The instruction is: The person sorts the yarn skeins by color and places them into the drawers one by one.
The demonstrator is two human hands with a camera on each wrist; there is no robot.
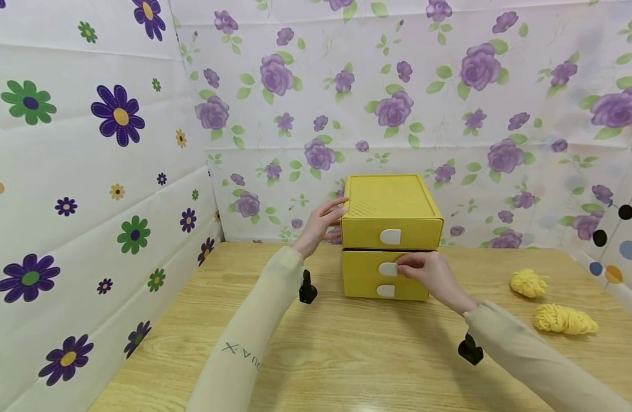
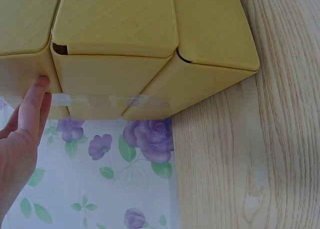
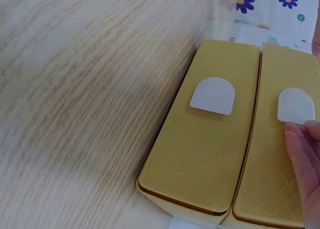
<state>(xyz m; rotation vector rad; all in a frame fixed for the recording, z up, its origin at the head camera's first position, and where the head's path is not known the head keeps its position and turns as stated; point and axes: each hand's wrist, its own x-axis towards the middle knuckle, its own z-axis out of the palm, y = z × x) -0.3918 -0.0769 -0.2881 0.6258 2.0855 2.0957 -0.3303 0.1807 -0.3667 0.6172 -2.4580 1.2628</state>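
Note:
A yellow drawer unit (image 1: 393,197) with a stack of three drawers stands on the table. Each drawer front carries a rounded white pull tab; the top one (image 1: 390,236) and the bottom one (image 1: 385,290) are untouched. My left hand (image 1: 321,226) rests its extended fingers against the unit's upper left side, with a fingertip on the side wall in the left wrist view. With thumb and fingertips, my right hand (image 1: 431,274) pinches the edge of the middle drawer's pull tab (image 3: 296,106). The middle drawer (image 2: 115,24) juts slightly, leaving a small dark gap at its edge.
Two bundles of yellow yarn, a round one (image 1: 528,283) and a longer one (image 1: 565,319), lie on the wooden table (image 1: 347,360) at the right. Floral sheets (image 1: 305,103) hang behind and along the sides.

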